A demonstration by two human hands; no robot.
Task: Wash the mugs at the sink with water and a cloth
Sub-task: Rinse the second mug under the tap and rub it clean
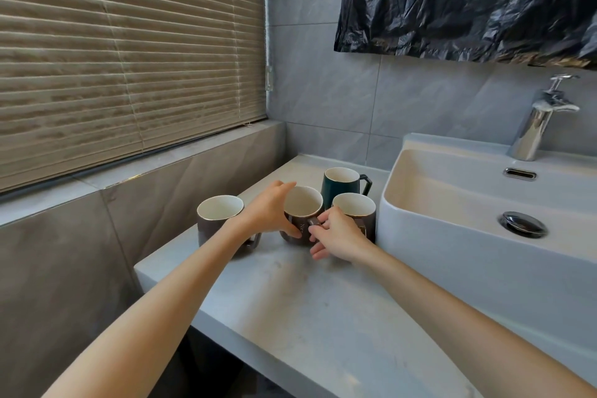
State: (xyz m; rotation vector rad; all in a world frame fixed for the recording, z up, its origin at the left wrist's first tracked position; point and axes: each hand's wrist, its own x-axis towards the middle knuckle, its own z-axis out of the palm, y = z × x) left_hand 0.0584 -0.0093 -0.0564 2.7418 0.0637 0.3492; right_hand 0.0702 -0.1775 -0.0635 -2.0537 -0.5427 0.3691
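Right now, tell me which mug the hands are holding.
The middle brown mug, with lettering on its side. The left hand wraps its body, the right hand pinches its handle. The left brown mug, right brown mug and green mug are not gripped.

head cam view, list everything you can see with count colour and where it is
sink: 1, white, right
counter: 1, pale grey, left of sink
left mug: 1, brown, counter, farthest from sink
middle mug: 1, brown, counter, being held
right mug: 1, brown, counter, beside sink
green mug: 1, dark green, counter, behind the brown ones
tap: 1, chrome, behind the basin
drain plug: 1, chrome, in the basin
blinds: 1, beige, left window
plastic sheet: 1, black, wall above sink
left hand: 1, grips middle mug's body
right hand: 1, pinches middle mug's handle
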